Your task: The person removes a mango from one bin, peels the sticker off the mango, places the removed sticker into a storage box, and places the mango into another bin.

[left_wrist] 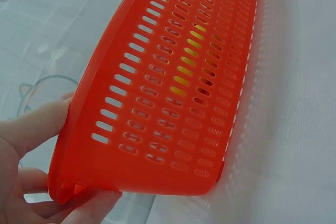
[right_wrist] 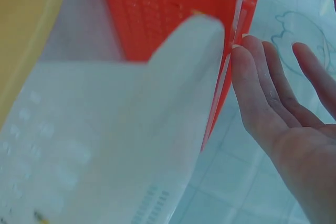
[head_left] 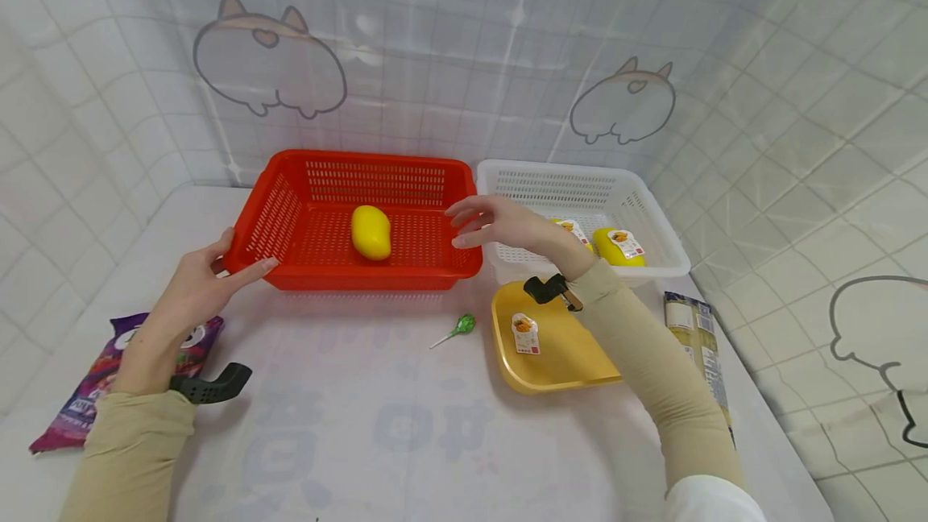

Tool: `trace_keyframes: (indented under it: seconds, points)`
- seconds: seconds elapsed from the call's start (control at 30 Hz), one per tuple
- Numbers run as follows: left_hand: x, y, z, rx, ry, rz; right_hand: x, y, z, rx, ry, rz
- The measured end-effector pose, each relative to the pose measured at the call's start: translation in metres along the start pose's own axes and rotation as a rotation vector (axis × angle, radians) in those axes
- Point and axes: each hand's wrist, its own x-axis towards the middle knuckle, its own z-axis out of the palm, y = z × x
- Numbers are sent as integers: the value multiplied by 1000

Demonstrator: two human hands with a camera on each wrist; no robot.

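A red plastic basket [head_left: 370, 280] stands against the back wall with one yellow mango [head_left: 371, 233] inside. My left hand [head_left: 196, 284] grips its front left corner; the left wrist view shows the thumb and fingers around the rim of the basket [left_wrist: 142, 177]. Over the basket's right end hovers my right hand [head_left: 500, 224], fingers loosely bent and holding nothing. In the right wrist view the fingertips [right_wrist: 241, 51] are right at the red rim. Beside it, a white basket [head_left: 667, 256] contains mangoes with stickers [head_left: 619, 248], one partly hidden by my right wrist.
A yellow tray [head_left: 518, 381] with a stickered side sits in front of the white basket, under my right forearm. Between it and the red basket lies a green lollipop [head_left: 464, 325]. A purple snack bag [head_left: 80, 409] is at left, a gold-and-blue packet [head_left: 699, 337] at right.
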Motion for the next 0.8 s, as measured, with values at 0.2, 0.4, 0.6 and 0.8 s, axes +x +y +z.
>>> trace_keyframes:
  seconds: [0.2, 0.4, 0.6, 0.8]
  points:
    - [-1, 0, 0, -5, -5, -15, -7, 11, -10, 29, -2, 18]
    - [-1, 1, 0, 0, -7, -27, -12, 19, -18, 30, -22, -17]
    - [-1, 1, 0, -4, -16, -42, -18, 21, -26, 2, -29, -5]
    - [-1, 0, 0, -9, -19, -40, -22, 28, -40, -51, -4, 8]
